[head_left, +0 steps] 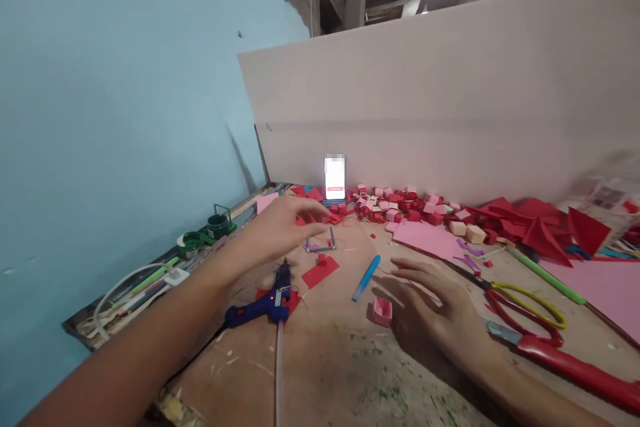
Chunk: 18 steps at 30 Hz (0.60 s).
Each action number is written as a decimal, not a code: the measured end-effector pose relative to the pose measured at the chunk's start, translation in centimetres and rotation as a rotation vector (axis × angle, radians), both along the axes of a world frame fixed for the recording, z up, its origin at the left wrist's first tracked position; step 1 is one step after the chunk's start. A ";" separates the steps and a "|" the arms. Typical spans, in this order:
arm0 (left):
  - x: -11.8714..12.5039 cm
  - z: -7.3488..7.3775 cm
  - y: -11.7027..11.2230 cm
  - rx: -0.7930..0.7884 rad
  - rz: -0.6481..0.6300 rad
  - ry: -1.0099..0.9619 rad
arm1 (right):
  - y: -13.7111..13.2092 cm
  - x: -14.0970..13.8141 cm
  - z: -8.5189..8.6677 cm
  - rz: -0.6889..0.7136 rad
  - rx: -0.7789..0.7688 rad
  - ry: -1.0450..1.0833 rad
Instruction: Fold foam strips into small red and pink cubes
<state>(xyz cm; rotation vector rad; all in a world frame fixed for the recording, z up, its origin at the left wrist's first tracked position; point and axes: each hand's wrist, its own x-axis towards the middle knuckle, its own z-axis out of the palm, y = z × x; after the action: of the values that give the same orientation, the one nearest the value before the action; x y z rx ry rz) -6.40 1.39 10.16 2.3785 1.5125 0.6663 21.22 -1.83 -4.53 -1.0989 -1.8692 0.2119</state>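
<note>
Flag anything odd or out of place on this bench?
Two things. The blue glue gun lies on its side partly over red paper with its red light lit; it may be hot. The tabletop also has green flecks scattered near its front, perhaps paint.

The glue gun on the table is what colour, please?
The glue gun is mostly dark blue, seen best in the head view.

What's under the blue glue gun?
Red paper shows on both sides of the blue glue gun, against the tabletop. The middle is covered by the gun, so can't tell if it's one piece.
</note>
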 end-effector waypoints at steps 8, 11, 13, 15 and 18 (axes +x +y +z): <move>-5.8 -0.6 8.5 -0.148 0.264 0.481 | -1.9 -1.3 1.4 0.404 0.086 -0.301; -7.2 -1.6 11.5 -0.257 0.328 0.607 | -1.6 -1.1 1.1 0.400 0.079 -0.329; -7.7 -2.5 12.5 -0.339 0.338 0.672 | -1.4 -1.1 1.0 0.397 0.074 -0.314; -8.0 -3.4 12.9 -0.406 0.341 0.712 | -1.3 -1.1 1.0 0.393 0.071 -0.304; -8.3 -4.1 12.8 -0.462 0.345 0.724 | -1.3 -1.2 1.0 0.387 0.067 -0.282</move>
<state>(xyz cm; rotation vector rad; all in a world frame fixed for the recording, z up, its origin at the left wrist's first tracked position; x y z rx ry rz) -14.74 14.18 6.11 2.0906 2.0822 -0.5271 20.04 -3.14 -3.52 -0.7411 -2.3184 0.2206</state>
